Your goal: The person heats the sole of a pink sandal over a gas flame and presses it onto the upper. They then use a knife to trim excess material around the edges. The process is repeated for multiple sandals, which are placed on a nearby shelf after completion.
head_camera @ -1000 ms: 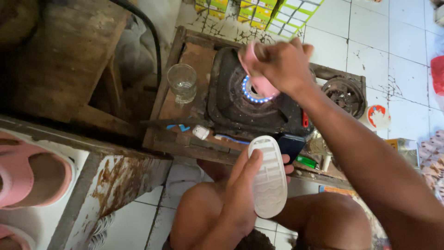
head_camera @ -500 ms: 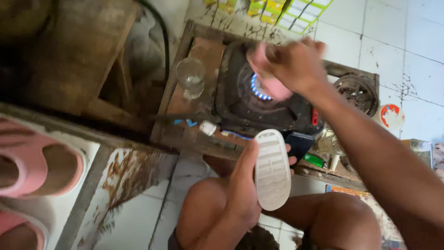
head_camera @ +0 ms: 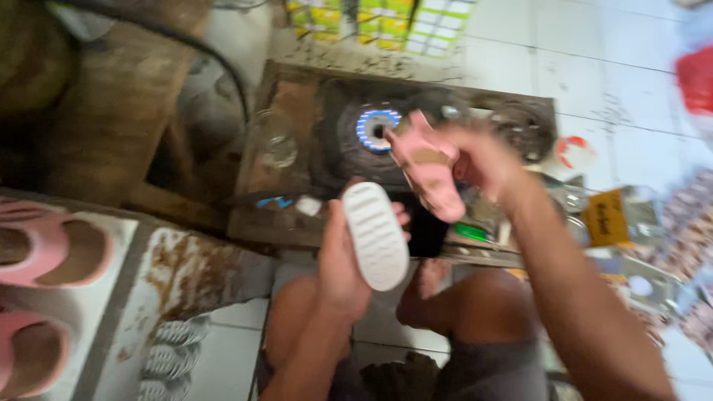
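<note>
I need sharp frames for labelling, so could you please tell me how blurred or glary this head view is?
Head view: motion blur smears the whole frame, worst at the right hand and its pink sandal upper; the white sole in the left hand is soft, though its ridges show. The burner flame glows bright blue. The white floor tiles look washed out at top right.

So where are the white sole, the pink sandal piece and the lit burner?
white sole (head_camera: pixel 375 236), head view, middle of its ridged underside.
pink sandal piece (head_camera: pixel 429 172), head view, its middle, beside the right hand's fingers.
lit burner (head_camera: pixel 373 126), head view, blue flame ring.
</note>
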Demonstrator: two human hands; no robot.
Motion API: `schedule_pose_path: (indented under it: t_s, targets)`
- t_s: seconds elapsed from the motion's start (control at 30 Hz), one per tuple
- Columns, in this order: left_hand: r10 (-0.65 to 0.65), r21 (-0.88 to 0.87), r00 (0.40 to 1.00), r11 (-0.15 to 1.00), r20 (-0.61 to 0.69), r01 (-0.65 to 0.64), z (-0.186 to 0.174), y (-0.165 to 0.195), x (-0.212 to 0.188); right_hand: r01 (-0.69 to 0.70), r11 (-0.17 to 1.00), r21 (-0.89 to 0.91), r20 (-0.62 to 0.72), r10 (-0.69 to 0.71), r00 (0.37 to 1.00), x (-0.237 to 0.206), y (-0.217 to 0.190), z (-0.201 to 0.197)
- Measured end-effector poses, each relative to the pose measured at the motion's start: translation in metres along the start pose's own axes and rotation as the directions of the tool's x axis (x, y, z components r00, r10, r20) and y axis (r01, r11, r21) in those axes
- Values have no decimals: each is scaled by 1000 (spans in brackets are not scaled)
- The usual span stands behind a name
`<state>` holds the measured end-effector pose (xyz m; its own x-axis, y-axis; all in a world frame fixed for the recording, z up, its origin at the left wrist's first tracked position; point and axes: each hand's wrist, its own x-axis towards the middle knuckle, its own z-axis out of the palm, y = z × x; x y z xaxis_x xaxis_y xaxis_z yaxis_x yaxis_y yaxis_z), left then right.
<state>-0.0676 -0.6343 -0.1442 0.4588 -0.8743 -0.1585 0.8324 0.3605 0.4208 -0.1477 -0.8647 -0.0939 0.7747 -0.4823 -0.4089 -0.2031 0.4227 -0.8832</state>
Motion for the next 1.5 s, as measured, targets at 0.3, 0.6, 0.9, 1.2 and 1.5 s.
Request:
schedule_pose_path:
  t_s: [0.3,0.6,0.9,1.2,1.5]
  targets:
    - [-55,80,996,995,-65,60,17,-20,-54,129,463,877,-95,-96,991,-192,130,37]
    - [-24,110,999,994,42,19,19,-51,-159,321,869,377,-258,-234,937,-275,170,81]
    - [99,309,987,941,127,-134,42,-56,-195,507,802,-315,-350,-595,724,-295,185,119]
    - [106,314,994,943,19,-107,45,-66,-189,423,817,-391,-320,-552,770,-295,164,119]
    - [139,383,988,918,-64,-104,38,-75,-192,391,764,-512,-301,-586,752,-301,166,118]
